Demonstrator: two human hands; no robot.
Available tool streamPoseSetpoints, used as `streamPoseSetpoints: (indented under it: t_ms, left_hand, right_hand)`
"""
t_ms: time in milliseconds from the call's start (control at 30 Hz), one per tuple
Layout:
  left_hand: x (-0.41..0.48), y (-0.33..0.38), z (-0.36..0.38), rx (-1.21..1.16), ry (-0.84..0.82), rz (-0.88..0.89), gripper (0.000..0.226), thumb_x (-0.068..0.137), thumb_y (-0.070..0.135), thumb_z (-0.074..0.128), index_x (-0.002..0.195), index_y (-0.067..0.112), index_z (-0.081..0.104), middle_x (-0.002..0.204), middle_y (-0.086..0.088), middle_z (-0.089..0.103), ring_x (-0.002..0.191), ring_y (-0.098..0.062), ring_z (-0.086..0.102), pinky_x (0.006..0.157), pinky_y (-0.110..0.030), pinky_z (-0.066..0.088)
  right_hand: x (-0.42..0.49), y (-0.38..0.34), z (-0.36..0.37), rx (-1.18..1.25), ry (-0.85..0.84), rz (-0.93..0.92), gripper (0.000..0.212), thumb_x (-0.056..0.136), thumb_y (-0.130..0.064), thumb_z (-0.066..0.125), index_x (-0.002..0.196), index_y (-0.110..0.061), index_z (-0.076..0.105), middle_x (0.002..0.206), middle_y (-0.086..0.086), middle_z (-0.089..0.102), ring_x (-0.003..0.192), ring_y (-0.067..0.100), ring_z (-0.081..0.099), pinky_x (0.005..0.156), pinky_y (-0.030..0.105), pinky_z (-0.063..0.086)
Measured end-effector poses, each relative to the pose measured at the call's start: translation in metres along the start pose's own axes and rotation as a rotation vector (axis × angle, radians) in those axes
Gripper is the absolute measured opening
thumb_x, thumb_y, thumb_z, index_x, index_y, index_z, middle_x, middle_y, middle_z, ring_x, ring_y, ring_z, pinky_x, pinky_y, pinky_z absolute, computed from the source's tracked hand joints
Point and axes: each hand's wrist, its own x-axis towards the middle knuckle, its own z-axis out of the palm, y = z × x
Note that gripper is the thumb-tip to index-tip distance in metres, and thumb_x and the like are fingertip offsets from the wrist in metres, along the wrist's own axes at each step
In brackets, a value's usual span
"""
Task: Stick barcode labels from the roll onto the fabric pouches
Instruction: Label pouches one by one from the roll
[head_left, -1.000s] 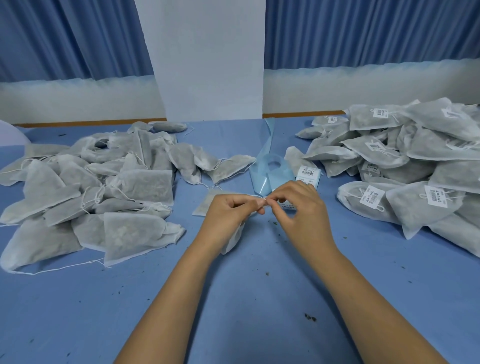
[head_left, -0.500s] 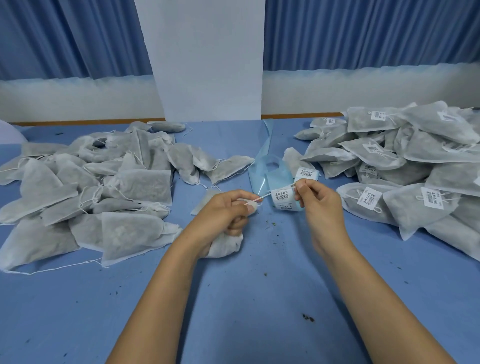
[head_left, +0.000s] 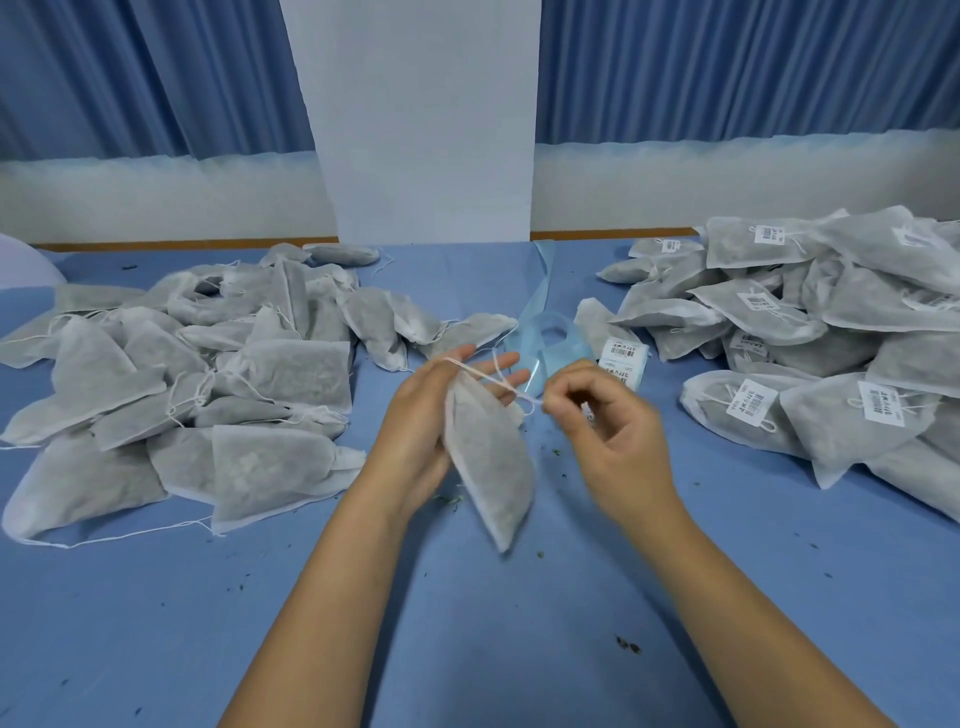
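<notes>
Just in front of the label roll (head_left: 556, 343), the left hand (head_left: 415, 415) has uncurled since half a second ago. Its grip is now wide, fingers straight, and the fabric pouch (head_left: 488, 467) it had bunched up lies against the palm and hangs down toward the table (head_left: 467, 623). The drawstring (head_left: 483, 371) crosses the spread fingers. The right hand (head_left: 608, 431) has come back from the roll and keeps a narrow pinch on the string's end. Whether a label sticks to it is unclear. The unlabelled pouches (head_left: 182, 374) left of the roll and the labelled pouches (head_left: 831, 338) right of it lie as before.
</notes>
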Motion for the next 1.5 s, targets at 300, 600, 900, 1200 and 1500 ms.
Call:
streamPoseSetpoints:
  t_ms: [300,600,900,1200,1500]
  left_hand:
    - [0.001,0.0,-0.002,-0.379,-0.081,0.022,0.04,0.097,0.007,0.031,0.136,0.004,0.039,0.123,-0.019,0.065,0.113,-0.033,0.065,0.095,-0.041,0.048]
    - [0.005,-0.008,-0.006,0.49,0.115,0.141,0.027,0.096,0.025,0.055,0.118,0.009,0.057,0.102,-0.011,0.074,0.096,-0.029,0.071,0.087,-0.041,0.057]
    - [0.005,-0.003,-0.018,0.416,0.284,-0.03,0.022,0.098,0.012,0.053,0.09,0.0,0.069,0.083,-0.008,0.074,0.071,-0.014,0.071,0.061,-0.02,0.056]
    - [0.004,-0.016,-0.006,0.729,0.164,0.085,0.054,0.091,0.02,0.066,0.138,0.031,0.042,0.141,-0.003,0.053,0.125,-0.014,0.054,0.105,-0.036,0.045]
    - [0.017,-0.023,-0.001,1.056,0.332,0.581,0.043,0.075,-0.007,0.071,0.075,0.032,0.054,0.115,0.001,0.048,0.111,-0.003,0.049,0.086,0.0,0.03]
  right_hand:
    - [-0.004,0.01,0.008,-0.204,-0.26,0.256,0.017,0.09,-0.008,0.061,0.078,-0.021,0.062,0.127,-0.008,0.048,0.124,0.005,0.041,0.102,0.01,0.025]
    - [-0.002,0.013,0.007,-0.072,-0.304,0.4,0.028,0.09,0.0,0.058,0.072,-0.022,0.06,0.08,-0.014,0.057,0.082,-0.001,0.052,0.081,0.018,0.04]
    - [-0.001,0.017,0.002,-0.159,-0.207,0.454,0.025,0.089,-0.005,0.058,0.071,-0.021,0.058,0.085,-0.013,0.059,0.071,0.001,0.051,0.069,0.013,0.038]
    - [-0.002,0.019,0.004,-0.23,-0.116,0.413,0.017,0.086,-0.007,0.06,0.074,-0.018,0.06,0.075,-0.01,0.056,0.065,0.004,0.045,0.065,0.016,0.036]
    - [0.008,0.035,-0.014,-0.488,0.25,0.397,0.022,0.084,-0.01,0.066,0.104,-0.016,0.058,0.114,0.0,0.052,0.082,0.013,0.053,0.069,0.016,0.035]
